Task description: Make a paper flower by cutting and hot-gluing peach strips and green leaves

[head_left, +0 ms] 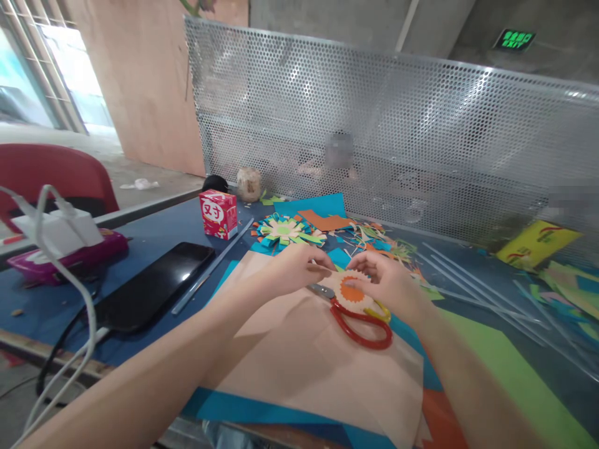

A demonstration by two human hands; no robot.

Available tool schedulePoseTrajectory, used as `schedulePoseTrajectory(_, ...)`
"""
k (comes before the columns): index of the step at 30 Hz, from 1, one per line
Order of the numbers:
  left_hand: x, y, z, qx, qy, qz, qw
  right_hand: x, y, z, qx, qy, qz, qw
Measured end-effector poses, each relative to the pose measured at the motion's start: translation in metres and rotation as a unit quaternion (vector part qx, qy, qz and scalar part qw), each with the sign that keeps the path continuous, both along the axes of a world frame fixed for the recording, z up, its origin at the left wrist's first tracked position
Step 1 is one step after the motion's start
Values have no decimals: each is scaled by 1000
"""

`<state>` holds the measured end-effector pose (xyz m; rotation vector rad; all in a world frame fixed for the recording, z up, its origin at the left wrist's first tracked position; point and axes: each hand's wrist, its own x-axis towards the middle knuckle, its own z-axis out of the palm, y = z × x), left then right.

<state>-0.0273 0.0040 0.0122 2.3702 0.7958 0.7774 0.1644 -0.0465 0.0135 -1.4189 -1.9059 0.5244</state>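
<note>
Scissors [339,318] partly under paper disc [352,293]

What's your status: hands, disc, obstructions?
Both pinching paper disc: left hand, right hand. Disc over red scissors on peach sheet. Beyond, paper scraps, clear of hands.

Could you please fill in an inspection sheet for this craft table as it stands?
Surface: blue table, overlaid with a peach sheet, blue paper and green paper.
Job's things: paper disc, peach rim, orange centre; red-handled scissors lying under it.
Clutter: paper flower, paper scraps, red carton, phone, clear rods, yellow packet.
Grips: left grip and right grip both pinch the disc.
Cables: white cable from a charger; black cable by the phone.
Surroundings: perforated metal screen, a person behind it, red chair, green exit sign.
</note>
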Motion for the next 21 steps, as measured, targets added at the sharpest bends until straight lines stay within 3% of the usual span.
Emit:
schedulePoseTrajectory(15, -2, -2, 3, -12, -5, -28, 1000, -4, -7, 6, 62, -29, 11, 998)
schedulePoseTrajectory(21, -3, -6, 10, -59, -120, 6, 991, -6, -6, 9, 64, 30, 5, 997)
